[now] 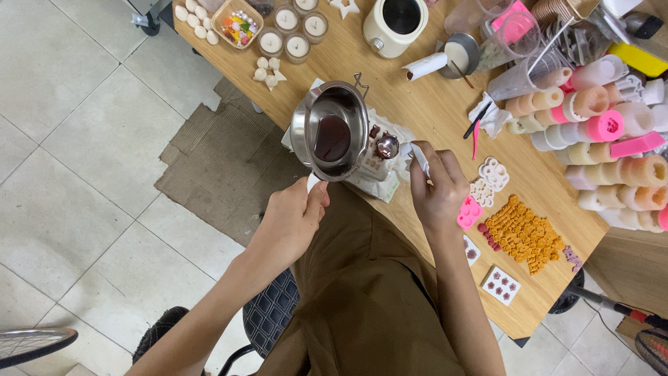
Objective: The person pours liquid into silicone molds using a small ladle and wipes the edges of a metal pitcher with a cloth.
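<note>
Head view, read from left to right. At far left, grey floor tiles and a flattened sheet of brown cardboard lie beside the wooden bench. Near the bench's upper left corner stand four white candles in glass jars and a small box of coloured beads. The left hand has its fingers closed round the pale handle of a steel melting pot, which is held just over the bench's near edge and contains dark red liquid, probably melted wax. Just right of the pot, a white silicone mould rests on the bench, with a small shiny dark red sphere sitting on it. The right hand hovers beside the mould, its fingers pinched together on a small white object whose kind cannot be made out. Further right lie a pink mould, a patch of small orange cast pieces, and, at far right, stacked pink, peach and white cylindrical moulds. A cream electric wax-melting pot stands at the top.
</note>
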